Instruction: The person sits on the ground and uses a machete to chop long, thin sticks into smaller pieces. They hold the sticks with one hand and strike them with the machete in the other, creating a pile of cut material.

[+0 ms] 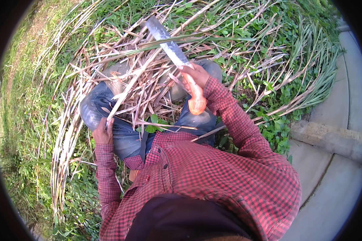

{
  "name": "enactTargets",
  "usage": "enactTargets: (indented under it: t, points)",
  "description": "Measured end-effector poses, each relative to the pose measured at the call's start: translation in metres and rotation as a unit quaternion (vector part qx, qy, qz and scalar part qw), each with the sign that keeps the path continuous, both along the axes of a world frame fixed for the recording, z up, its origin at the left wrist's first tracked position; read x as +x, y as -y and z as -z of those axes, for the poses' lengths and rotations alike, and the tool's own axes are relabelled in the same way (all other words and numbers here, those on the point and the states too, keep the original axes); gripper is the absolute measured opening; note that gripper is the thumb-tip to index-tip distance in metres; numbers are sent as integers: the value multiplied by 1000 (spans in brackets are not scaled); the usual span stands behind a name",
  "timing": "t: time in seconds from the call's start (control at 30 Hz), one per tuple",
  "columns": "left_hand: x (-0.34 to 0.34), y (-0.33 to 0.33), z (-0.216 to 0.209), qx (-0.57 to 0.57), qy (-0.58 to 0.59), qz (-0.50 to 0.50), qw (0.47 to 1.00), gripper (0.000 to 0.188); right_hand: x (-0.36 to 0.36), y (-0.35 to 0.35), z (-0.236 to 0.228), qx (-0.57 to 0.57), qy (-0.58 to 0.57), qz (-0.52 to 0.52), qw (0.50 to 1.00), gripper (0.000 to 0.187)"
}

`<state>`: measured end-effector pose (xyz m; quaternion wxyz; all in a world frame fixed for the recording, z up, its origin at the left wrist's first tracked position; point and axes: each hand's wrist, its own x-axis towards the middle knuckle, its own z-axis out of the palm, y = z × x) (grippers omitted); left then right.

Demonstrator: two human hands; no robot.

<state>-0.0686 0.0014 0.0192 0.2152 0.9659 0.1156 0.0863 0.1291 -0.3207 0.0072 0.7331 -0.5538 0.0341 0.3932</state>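
My right hand [195, 76] is closed round the pale wooden handle of a machete [165, 38]. The handle ends in an orange-brown curved knob, and the long grey blade points up and to the left. My left hand [103, 130], beside my left knee, grips the lower end of a long pale stalk [136, 78]. This stalk slants up and to the right over my lap, and the blade crosses it in view; whether they touch I cannot tell. Dry strips and cut husks [153, 88] lie heaped between my legs.
Long dry stalks [62, 156] lie in a bundle on the left. Stalks with green leaves [317, 76] spread over the grass at the right. Beyond them is grey concrete paving [326, 180] with a raised concrete strip [330, 138]. My bent knees frame the heap.
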Motion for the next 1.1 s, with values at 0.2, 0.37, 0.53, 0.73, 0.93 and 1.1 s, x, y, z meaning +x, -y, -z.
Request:
enactTargets:
  t: [0.2, 0.37, 0.53, 0.73, 0.93, 1.1]
  points:
    - [-4, 2, 2, 15, 1, -20, 1000, 22, -23, -22, -26, -9, -12, -33, 999, 31]
    - [-3, 2, 1, 4, 27, -5, 1000, 20, 27, 7, -9, -64, 29, 147, 987, 31]
    - [13, 19, 10, -25, 14, 8, 1000, 19, -46, -28, 3, 0, 49, -84, 995, 32]
    - [-8, -9, -1, -269, -14, -19, 963, 31, 13, -3, -13, -24, 40, 40, 998, 29]
    - [-7, -21, -14, -359, -117, -61, 924, 37, 43, 3, 10, -9, 52, 82, 995, 27]
    - [-4, -23, -14, -386, -142, -79, 908, 37, -33, -41, -5, 23, -22, -94, 995, 34]
